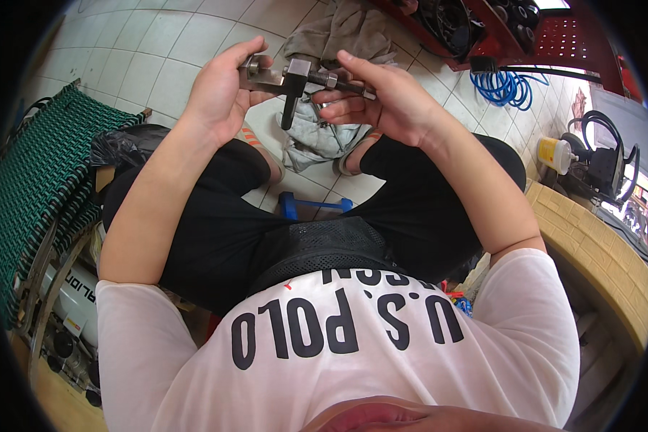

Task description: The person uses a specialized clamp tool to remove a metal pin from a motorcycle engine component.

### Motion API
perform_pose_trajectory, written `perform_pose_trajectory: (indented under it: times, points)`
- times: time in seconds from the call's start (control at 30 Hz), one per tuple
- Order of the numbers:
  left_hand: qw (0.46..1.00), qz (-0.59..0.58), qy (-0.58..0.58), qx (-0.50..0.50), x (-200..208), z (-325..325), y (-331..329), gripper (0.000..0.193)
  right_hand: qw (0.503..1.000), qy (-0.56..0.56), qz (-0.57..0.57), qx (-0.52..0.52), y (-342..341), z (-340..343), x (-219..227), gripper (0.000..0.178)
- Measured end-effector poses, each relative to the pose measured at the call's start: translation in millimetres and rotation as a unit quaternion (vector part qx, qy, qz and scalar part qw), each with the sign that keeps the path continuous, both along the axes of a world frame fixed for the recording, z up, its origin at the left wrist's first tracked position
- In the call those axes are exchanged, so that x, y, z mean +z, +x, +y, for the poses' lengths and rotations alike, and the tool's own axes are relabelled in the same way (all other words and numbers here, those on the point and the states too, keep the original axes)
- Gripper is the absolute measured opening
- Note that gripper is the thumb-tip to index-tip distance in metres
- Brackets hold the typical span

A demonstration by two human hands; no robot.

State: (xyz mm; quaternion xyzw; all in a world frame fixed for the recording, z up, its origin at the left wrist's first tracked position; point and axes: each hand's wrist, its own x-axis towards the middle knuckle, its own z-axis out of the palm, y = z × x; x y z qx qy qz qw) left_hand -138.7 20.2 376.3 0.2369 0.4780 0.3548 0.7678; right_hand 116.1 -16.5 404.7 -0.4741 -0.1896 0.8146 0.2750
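Both hands are raised in front of me with a metal screw puller [295, 75], which has a square block, a dark arm pointing down and a threaded bolt. My left hand [222, 97] grips its flat left end between thumb and fingers. Around the bolt end on the right, my right hand [396, 101] curls with the thumb above and fingers below. The tool lies roughly level between the two palms. Below it on the floor is a crumpled grey cloth [306, 140], between my feet.
Another brownish cloth [338, 36] lies farther off on the tiles. At left stands a green woven folding bed [57, 180] beside a black plastic bag [126, 144]. A blue coiled hose [507, 88] hangs by the red rack [583, 43]; a white-yellow tub [554, 155] sits at right.
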Motion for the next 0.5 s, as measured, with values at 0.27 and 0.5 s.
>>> perform_pose_trajectory:
  times: [0.27,0.5]
  points:
    - [1.0,0.005,-0.009,0.013,-1.2,-1.1,1.6,0.021,0.908,0.363,-0.201,0.064,0.5,-3.6,-12.1,0.027]
    - [1.0,-0.007,0.0,0.017,2.0,-0.1,2.7,0.021,0.969,0.21,-0.128,0.018,5.1,0.4,-12.2,0.042]
